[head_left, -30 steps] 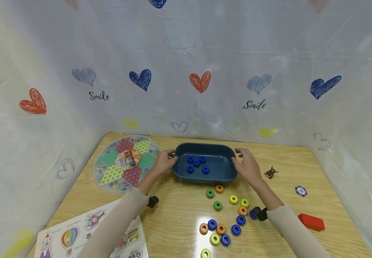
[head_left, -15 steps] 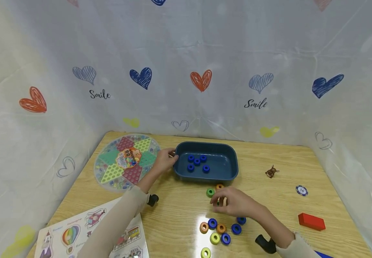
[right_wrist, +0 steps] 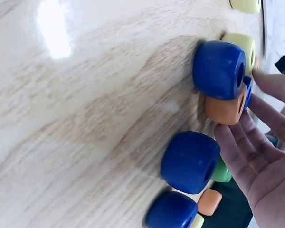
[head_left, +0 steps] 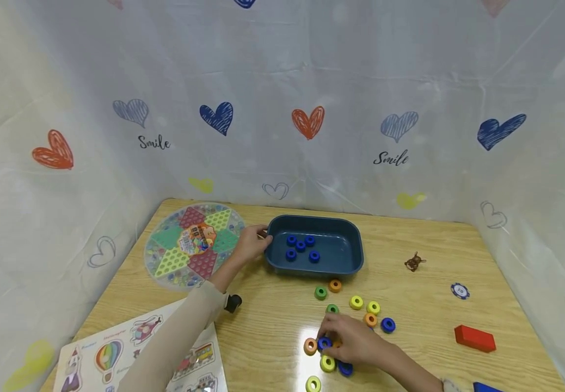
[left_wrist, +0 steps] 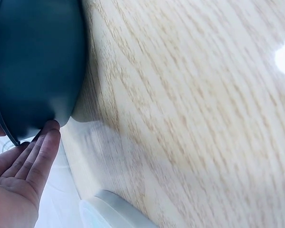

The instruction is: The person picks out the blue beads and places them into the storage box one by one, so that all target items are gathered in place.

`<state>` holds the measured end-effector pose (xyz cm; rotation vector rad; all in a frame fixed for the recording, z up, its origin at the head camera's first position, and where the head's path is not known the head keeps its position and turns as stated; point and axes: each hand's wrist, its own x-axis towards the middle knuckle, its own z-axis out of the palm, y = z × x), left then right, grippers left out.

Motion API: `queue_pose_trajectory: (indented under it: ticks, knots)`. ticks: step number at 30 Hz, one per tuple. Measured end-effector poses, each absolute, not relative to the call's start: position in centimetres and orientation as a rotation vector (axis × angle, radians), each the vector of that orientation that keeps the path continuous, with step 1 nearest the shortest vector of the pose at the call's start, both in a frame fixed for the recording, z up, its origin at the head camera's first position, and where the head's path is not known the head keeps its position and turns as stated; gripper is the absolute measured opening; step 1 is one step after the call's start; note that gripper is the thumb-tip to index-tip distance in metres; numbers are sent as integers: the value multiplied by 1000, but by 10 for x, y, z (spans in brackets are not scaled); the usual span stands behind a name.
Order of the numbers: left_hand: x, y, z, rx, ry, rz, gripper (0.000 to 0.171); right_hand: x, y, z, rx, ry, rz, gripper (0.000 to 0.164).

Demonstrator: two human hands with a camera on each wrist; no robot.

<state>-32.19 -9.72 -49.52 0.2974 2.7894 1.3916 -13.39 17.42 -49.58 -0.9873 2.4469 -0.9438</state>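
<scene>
My left hand (head_left: 252,244) grips the left end of a dark blue-green plastic tub (head_left: 329,251), thumb over the rim and fingers (left_wrist: 43,154) against the outer wall. Several blue beads (head_left: 301,246) lie inside the tub. At the front of the table, my right hand (head_left: 351,340) has thumb and fingertips around a blue bead (head_left: 324,343) that rests on the wood. An orange bead (head_left: 310,346) and a yellow bead (head_left: 328,363) sit right beside it. In the right wrist view, another orange bead (right_wrist: 224,110) partly hides the blue one between my fingers.
Green beads (head_left: 320,293), yellow beads (head_left: 356,302) and a blue bead (head_left: 387,325) are scattered before the tub. To the right are a brown animal figure (head_left: 415,262), a poker chip (head_left: 460,291) and a red block (head_left: 475,338). A round game board (head_left: 216,256) and picture board (head_left: 126,348) lie left.
My right hand has let go of the tub's right end and come down toward me to the blue bead among the loose ones. The left hand has kept its hold on the tub.
</scene>
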Motion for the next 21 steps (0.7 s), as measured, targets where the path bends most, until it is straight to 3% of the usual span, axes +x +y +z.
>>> queue_pose_trajectory:
  ticks: [6,21]
  knots:
    - [-322,-99,-497,304,2783,1387,32,-131,174,-497,-961,2451,-942,25]
    - [-322,-97,-496,291,2802,1364,32,-140,176,-498,-903,2388,-1130,25]
